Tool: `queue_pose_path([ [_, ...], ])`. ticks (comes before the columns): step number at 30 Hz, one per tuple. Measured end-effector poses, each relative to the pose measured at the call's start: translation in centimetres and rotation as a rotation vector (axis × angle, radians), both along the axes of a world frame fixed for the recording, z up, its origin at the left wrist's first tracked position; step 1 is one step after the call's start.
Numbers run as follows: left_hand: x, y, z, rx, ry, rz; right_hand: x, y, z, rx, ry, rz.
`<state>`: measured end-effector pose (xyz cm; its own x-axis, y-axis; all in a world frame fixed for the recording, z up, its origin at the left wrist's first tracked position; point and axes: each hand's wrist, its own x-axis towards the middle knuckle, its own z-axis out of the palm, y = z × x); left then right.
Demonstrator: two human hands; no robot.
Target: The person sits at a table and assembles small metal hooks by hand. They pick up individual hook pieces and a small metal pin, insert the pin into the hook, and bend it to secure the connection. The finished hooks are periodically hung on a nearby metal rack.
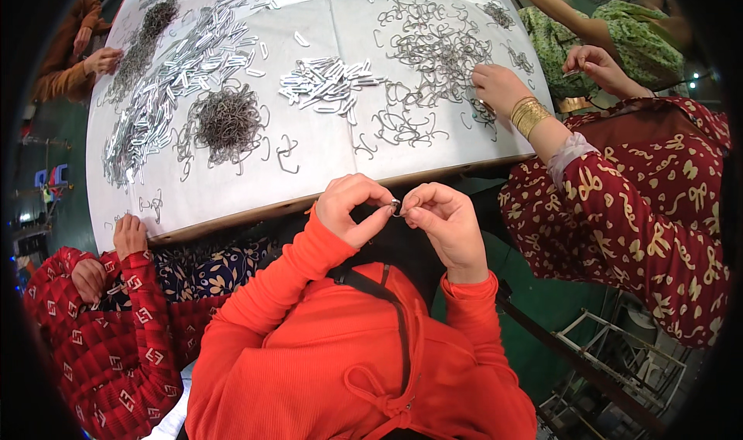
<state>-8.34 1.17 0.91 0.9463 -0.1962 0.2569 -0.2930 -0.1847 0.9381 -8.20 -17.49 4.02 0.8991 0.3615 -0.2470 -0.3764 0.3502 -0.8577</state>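
1. Presently pinching a small metal piece (395, 205) between thumb and fingertips of both left hand (352, 208) and right hand (445, 223); nearly meeting, one hand to each side of it (exact shape too small to make out);
2. held in the air just off the near edge of the white surface (309, 142), right of that edge's middle;
3. probably very light, stiff and a little springy; hardly fragile, but slick by its shine and easy to drop;
4. best gripped at opposite ends, thumb pad against fingertip, leaving the middle in sight;
5. worth noting past that edge: silver strips (329, 84), curved wire hooks (433, 45) toward the right edge, dark wire heap (228, 123) farther left; likely to snag, so best lifted singly by a free end.
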Motion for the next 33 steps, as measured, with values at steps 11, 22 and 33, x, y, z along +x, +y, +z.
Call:
queue_pose_path([
  [11, 0.2, 0.2, 0.2, 0.081, -0.065, 0.006, -1.2, 2.3, -2.0, -0.217, -0.437, -0.284],
  [22, 10.3, 5.2, -5.4, 0.634, -0.162, 0.244, -3.3, 3.2, -2.9, -0.326, -0.625, -0.319],
  [33, 8.8, 2.2, -2.4, 0.302, 0.063, 0.202, -2.9, 2.8, -3.2, -0.354, -0.525, -0.333],
])
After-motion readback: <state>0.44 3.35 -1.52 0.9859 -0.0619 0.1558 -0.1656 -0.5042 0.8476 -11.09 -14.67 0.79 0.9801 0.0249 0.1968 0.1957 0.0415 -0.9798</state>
